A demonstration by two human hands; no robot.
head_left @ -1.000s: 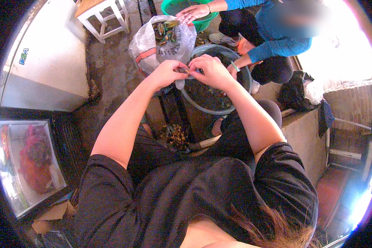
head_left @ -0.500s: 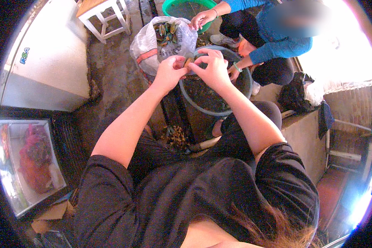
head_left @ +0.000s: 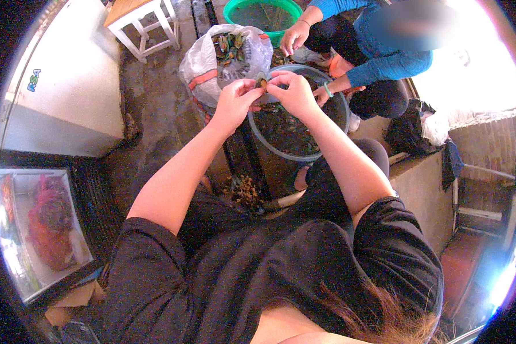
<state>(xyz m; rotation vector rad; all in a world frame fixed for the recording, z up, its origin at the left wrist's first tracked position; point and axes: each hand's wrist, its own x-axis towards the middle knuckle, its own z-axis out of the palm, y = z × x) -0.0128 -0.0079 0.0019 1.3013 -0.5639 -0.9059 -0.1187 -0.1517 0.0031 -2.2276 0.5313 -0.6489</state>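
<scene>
My left hand [head_left: 235, 103] and my right hand [head_left: 294, 94] meet in front of me, fingertips pinched on a small mussel [head_left: 262, 82] with brownish flesh or shell showing. Just beyond them stands a white woven sack [head_left: 198, 60], its mouth rolled open over several green-and-brown mussels [head_left: 230, 49]. Below my right hand is a round grey tub [head_left: 259, 135] with dark contents that I cannot make out. Which hand bears more of the mussel is hidden by the fingers.
Opposite me a person in a blue sleeve [head_left: 378, 67] has one hand [head_left: 322, 95] at the tub. A green basin [head_left: 297, 11] stands behind the sack. A white stool [head_left: 143, 28] is far left, and a brownish heap [head_left: 245, 192] lies between my legs.
My right hand's raised fingers have lowered and the mussel shows more plainly. The other person's upper hand has moved right, away from the sack's rim.
</scene>
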